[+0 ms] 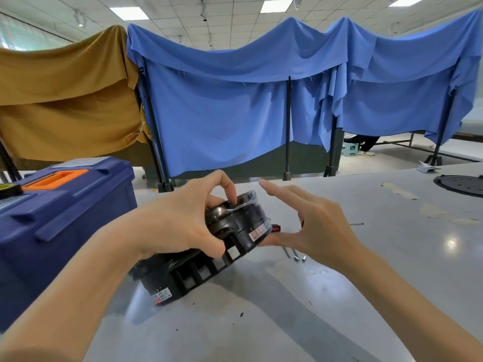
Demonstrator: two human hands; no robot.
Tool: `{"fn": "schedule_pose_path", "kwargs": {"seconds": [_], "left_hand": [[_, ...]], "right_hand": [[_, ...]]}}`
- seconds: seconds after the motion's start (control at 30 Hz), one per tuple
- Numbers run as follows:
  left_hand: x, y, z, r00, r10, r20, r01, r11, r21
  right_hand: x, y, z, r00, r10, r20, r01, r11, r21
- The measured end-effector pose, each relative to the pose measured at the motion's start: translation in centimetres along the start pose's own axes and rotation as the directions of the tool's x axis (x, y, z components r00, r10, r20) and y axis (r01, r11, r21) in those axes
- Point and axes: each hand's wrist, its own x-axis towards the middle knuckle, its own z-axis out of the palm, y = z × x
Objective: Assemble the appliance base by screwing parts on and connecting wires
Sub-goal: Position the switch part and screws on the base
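A black appliance base (183,275) with square openings lies tilted on the grey table (261,322). A round black motor part (243,220) with a labelled side sits on top of it. My left hand (183,218) grips the motor part from the left, thumb low and fingers curled over its top rim. My right hand (308,220) has straight spread fingers; its thumb touches the part's lower right side. A small red connector (275,228) shows between the part and my right hand. Two or three loose metal screws (295,256) lie on the table below my right hand.
A blue toolbox (52,226) with an orange handle stands close on the left. A black round plate (462,185) lies at the far right. A thin metal pin (356,224) and tape patches (428,210) are on the table. Blue and brown cloth screens (235,100) hang behind.
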Motion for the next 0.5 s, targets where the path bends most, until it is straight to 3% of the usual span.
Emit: {"fn": "schedule_pose_path", "kwargs": {"seconds": [0.13, 0.33, 0.43, 0.5], "left_hand": [[-0.8, 0.1, 2.0, 0.997, 0.019, 0.081, -0.031, 0.987, 0.159], [-2.3, -1.2, 6.4, 0.992, 0.053, 0.117, -0.093, 0.922, 0.377], [-2.9, -1.9, 7.9, 0.988, 0.05, 0.143, -0.102, 0.919, 0.382], [-3.0, -2.0, 8.2, 0.984, 0.028, 0.175, -0.078, 0.955, 0.285]], "right_hand": [[-2.0, 0.1, 0.5, 0.988, -0.145, 0.052, 0.151, 0.982, -0.116], [-5.9, 0.7, 2.3, 0.964, -0.238, 0.116, 0.26, 0.937, -0.235], [-7.0, 0.9, 2.8, 0.954, -0.27, 0.128, 0.295, 0.921, -0.256], [-7.5, 0.8, 3.0, 0.945, -0.298, 0.135, 0.324, 0.908, -0.265]]}}
